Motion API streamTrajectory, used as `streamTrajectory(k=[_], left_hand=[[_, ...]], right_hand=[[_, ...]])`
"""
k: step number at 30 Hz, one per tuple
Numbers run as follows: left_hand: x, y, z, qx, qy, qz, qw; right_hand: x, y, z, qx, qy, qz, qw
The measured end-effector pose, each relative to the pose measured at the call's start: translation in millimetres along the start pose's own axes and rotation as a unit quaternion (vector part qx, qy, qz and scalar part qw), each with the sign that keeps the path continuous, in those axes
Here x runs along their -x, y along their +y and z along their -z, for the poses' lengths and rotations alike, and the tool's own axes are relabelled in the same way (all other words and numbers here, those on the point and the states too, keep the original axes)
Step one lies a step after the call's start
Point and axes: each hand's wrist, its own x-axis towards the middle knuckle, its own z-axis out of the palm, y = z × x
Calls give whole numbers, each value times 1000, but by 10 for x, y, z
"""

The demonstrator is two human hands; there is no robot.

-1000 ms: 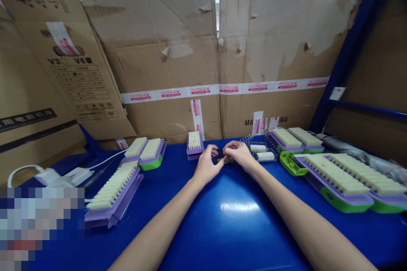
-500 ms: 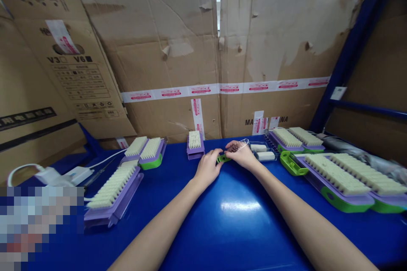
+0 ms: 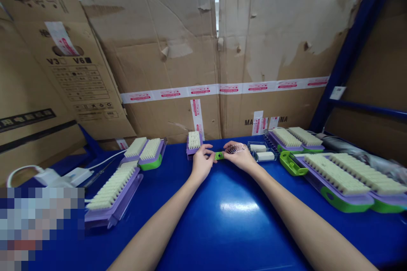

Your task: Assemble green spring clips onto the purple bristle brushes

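Between my two hands sits a small bright-green plastic piece (image 3: 219, 155) with a dark round spot in its middle. My left hand (image 3: 202, 163) is closed, its thumb and fingertips meeting at the left end of the piece. The fingertips of my right hand (image 3: 241, 158) pinch the right end. A coil of thin metal wire, like a spring (image 3: 238, 148), shows over the right hand's fingers; how it is held there I cannot make out. Just behind my left hand stands a purple block with pale bristle-like rows (image 3: 194, 140). Clear cases with white cylinders (image 3: 264, 156) lie right of my right hand.
Purple-and-green pieces with cream ribbed tops (image 3: 338, 171) line the right side, beside a green handle-like part (image 3: 291, 164). Similar ones (image 3: 112, 186) lie left, near a white plug and cable (image 3: 52, 175). Cardboard sheets (image 3: 171, 59) wall off the back of the blue table (image 3: 235, 237).
My left hand has shifted slightly left and its fingers have drawn back, so more of the green piece shows. The piece has moved a little left and sits more level.
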Motion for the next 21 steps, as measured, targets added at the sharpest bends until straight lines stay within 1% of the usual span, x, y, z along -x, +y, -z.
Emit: streamTrajectory(k=[2, 4, 7, 9, 11, 15, 21], left_hand=[[3, 13, -4, 16, 4, 10, 1000], [-1, 23, -10, 34, 7, 9, 999], [-13, 33, -16, 65, 15, 2, 998], [-24, 37, -13, 86, 27, 2, 996], [-35, 37, -6, 98, 33, 10, 995], [-47, 25, 10, 104, 29, 28, 994], [-48, 13, 5, 99, 39, 23, 994]], right_hand=[[10, 4, 10, 25, 5, 29, 999], [25, -6, 28, 46, 7, 74, 996], [52, -66, 66, 68, -8, 147, 987], [69, -117, 90, 86, -24, 181, 980], [80, -155, 103, 105, -36, 196, 974], [84, -171, 83, 134, -47, 204, 968], [104, -208, 13, 146, -67, 211, 964]])
